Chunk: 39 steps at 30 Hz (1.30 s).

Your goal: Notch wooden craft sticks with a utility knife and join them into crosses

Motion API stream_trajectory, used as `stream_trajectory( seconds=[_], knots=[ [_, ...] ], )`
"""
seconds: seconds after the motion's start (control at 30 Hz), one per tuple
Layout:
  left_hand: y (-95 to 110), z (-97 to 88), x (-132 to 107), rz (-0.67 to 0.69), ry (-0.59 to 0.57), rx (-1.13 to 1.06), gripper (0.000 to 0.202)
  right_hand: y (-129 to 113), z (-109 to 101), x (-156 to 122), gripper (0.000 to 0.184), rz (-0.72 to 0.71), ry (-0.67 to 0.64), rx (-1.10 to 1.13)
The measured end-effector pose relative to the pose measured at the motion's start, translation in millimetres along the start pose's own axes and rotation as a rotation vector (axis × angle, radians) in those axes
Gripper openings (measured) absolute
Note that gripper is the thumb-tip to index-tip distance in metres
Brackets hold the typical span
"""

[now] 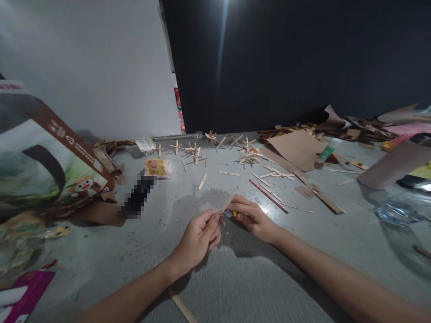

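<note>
Far left — printed carton (50, 166) tipped on its side, magenta packet (27, 291) at the bottom corner of the grey surface (235, 278). Further in: a blurred dark object (138, 197), a yellow packet (157, 167) just behind it, 1 loose stick (202, 181) lying flat.

Centre, near: left hand (202, 233) curled, thumb and forefinger closed in a pinch on the lower end of a flat wooden stick (228, 202), other fingers folded under. Stick tilted up and to the right, held clear of the surface, between the 2 hands. Right hand (252, 220) meeting the same stick from the other side, fingers closed around a small tool (232, 213) with a yellow part showing. Kind of tool: cannot tell, mostly hidden by the fingers. Tool tip at or against the stick's lower half, exact contact not visible.

Behind the hands: a scatter of stick crosses (191, 150), already joined. To the right: a red pencil (267, 196), a cardboard sheet (298, 148), a green tube (325, 154), then clear plastic (400, 208) at the far edge.

Step in hand, as judged: working 1 stick with the tool — trimming or marking, not yet joined to anything. Next move, as judged: steady pinch from the left, short controlled stroke from the right, fingertips kept off the tool's path.
</note>
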<state>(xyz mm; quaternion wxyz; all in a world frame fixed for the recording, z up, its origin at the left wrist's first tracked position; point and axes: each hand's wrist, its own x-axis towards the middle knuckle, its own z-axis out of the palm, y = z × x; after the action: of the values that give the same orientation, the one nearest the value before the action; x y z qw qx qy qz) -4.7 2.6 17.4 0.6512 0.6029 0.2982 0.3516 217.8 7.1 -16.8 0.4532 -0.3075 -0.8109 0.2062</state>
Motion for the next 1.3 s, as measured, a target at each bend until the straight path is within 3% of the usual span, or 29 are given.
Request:
stream_trajectory(
  seconds=[0.33, 0.8, 1.3],
  knots=[
    [-5, -3.1, 2, -0.019, -0.082, -0.053, 0.056, -4, 0, 2, 0.043, -0.025, -0.023, 0.015],
    [-12, 0.2, -1, 0.031, -0.066, -0.123, 0.052, 0, 2, 1, 0.042, -0.043, -0.028, -0.025],
    [-16, 0.7, 0, 0.052, -0.122, -0.146, 0.051, -5, 2, 1, 0.041, -0.043, -0.047, -0.019]
  ],
)
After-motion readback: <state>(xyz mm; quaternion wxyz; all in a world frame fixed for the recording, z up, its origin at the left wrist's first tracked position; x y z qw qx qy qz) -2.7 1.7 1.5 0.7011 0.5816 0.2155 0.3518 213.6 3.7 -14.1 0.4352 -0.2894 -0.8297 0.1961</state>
